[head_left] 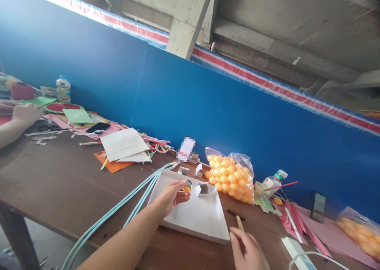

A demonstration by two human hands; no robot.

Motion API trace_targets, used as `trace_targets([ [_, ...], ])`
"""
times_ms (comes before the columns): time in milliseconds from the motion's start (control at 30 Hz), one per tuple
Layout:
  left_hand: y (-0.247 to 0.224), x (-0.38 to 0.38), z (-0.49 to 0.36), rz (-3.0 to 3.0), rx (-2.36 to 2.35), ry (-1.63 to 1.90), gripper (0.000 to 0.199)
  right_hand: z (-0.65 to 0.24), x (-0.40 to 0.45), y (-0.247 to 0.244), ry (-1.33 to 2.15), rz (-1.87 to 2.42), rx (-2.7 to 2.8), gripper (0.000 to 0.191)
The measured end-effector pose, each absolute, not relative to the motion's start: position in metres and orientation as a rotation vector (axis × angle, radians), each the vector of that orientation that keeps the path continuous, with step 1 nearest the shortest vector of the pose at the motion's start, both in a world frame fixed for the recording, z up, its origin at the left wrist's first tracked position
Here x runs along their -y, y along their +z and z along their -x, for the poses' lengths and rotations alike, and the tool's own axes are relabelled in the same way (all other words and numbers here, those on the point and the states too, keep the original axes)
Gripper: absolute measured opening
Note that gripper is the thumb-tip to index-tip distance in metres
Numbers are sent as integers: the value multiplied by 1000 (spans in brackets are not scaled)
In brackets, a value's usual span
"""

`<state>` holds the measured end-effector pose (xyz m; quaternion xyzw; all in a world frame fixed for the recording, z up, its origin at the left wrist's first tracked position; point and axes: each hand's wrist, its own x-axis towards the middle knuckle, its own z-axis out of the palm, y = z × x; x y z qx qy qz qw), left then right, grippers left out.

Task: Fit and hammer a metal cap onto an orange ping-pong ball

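Observation:
My left hand (173, 197) is over a shallow white box lid or tray (191, 216). Its thumb and fingers pinch a small orange round thing with a shiny metallic part (188, 186), its exact kind unclear. Inside the tray, to the right of that hand, stands a small open white box (202, 189). Just past the tray's near right corner is my right hand (249, 248), slightly blurred. Its thumb and forefinger tips come together; whatever lies between them is hidden. Beyond these fingers a tool with a pale handle (239, 223) and dark head lies on the table.
Behind the tray sits a clear bag of orange balls (227, 175). Pale blue cords (124, 204) run along its left. Papers (124, 143), a bottle (274, 183), a phone (318, 207) and a white power strip (297, 254) surround it. Another person's hand (26, 114) works at far left.

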<state>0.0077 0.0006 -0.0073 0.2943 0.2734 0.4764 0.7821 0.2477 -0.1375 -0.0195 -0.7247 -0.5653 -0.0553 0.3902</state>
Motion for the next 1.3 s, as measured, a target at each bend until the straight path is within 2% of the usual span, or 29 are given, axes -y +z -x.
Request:
trace_targets([
  [100, -2, 1, -7, -632, -616, 1025, 31, -225, 89, 5, -98, 2108, 1706, 26],
  [200, 0, 2, -6, -623, -632, 1019, 31, -211, 39, 19, -53, 2233, 1839, 24],
  [433, 1, 3, -7, -630, -662, 1011, 32, -209, -28, 9, 49, 2377, 1920, 22],
  [767, 3, 4, -7, -658, -667, 991, 34, -205, -41, 7, 409, 2494, 1790, 17],
  [933, -2, 2, -8, -662, -664, 1000, 35, -203, -35, 4, 381, 2426, 1801, 21],
  [1167, -2, 2, -6, -687, -653, 1009, 39, -205, -31, -6, 159, 2335, 1782, 27],
  [1300, 0, 3, -7, -684, -678, 1006, 38, -210, -29, -4, 197, 2272, 1717, 27],
])
